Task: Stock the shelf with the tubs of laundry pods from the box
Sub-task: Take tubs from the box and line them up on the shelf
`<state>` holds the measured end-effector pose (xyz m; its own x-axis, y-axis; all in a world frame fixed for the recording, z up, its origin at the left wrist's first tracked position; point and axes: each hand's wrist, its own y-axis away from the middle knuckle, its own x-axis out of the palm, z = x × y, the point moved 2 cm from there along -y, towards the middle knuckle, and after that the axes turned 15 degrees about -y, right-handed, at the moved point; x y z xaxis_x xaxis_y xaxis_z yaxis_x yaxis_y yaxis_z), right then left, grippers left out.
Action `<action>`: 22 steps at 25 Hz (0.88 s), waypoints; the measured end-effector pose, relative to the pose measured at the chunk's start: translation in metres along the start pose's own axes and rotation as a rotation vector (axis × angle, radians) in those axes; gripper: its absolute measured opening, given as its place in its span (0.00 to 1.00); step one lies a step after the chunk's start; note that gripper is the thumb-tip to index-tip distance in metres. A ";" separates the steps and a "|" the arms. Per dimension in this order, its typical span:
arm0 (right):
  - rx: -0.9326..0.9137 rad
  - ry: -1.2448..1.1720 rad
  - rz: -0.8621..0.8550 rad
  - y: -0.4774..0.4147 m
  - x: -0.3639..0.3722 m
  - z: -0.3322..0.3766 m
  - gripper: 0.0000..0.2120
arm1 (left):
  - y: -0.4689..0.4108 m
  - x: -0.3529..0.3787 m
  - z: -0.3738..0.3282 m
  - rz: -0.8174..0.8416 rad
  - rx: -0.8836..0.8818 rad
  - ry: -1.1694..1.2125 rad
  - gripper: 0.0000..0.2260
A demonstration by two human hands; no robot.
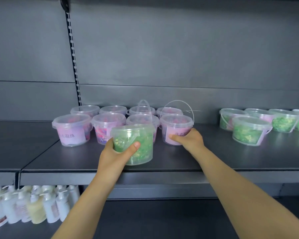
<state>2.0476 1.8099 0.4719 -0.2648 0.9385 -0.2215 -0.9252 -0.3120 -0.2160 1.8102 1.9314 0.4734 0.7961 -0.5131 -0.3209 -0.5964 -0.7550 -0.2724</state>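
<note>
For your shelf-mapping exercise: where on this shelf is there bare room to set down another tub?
Bare shelf lies between the pink tubs and green tubs, and along the front edge. The left cluster is packed tight.

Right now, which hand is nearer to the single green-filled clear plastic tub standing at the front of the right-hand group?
Right. The right hand grips a pink-labelled tub just left of that green-filled tub; the left hand is farther left.

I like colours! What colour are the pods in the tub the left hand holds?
Green, seen in the head view: tub, left hand.
</note>
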 end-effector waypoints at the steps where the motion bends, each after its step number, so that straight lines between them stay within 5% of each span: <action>1: 0.001 0.022 0.003 -0.003 -0.001 -0.001 0.36 | -0.001 0.002 0.000 0.002 0.003 0.002 0.17; 12: 0.000 0.213 0.132 0.034 -0.048 0.027 0.19 | 0.021 0.017 -0.015 0.006 0.006 0.077 0.19; 17: 0.056 -0.256 0.221 0.111 -0.093 0.025 0.06 | 0.072 0.044 -0.046 0.048 0.038 0.114 0.17; 22: 0.133 -0.605 0.198 0.195 -0.172 -0.001 0.07 | 0.165 0.095 -0.088 0.088 0.043 0.149 0.15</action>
<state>1.9125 1.5875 0.4670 -0.5039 0.7948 0.3382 -0.8588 -0.5030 -0.0975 1.7967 1.7216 0.4779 0.7450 -0.6338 -0.2077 -0.6658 -0.6881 -0.2884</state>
